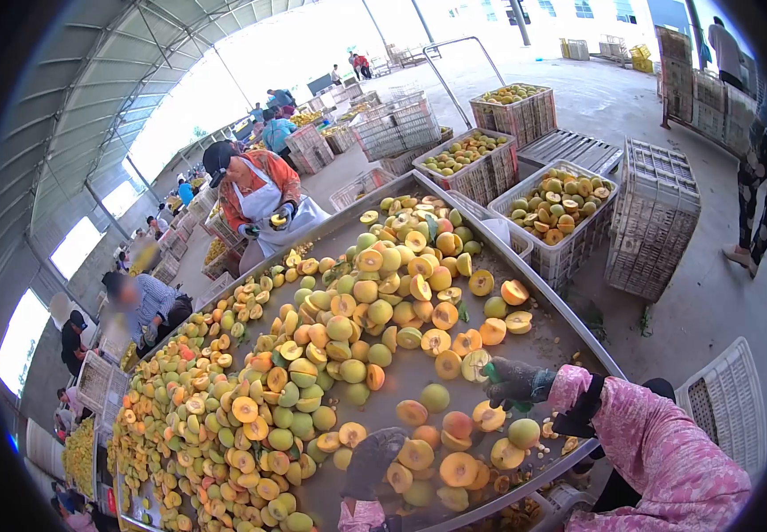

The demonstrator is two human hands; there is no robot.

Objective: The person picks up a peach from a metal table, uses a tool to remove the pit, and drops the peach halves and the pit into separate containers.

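My right hand, in a dark glove with green at its fingertips and below the palm, is over the right side of a metal table. Its fingers are curled, and I cannot tell what they hold. A halved peach lies right at those fingertips. Nearer the front edge, my left hand is a dark gloved blur beside another cut peach. Whole and halved peaches lie between my hands. A large heap of yellow-green peaches spreads over the table's left and far parts.
Across the table a person in an orange top and white apron holds a cut fruit. Crates of fruit stand beyond the right edge, near a tall crate stack. A white plastic chair is at my right. More people work along the left.
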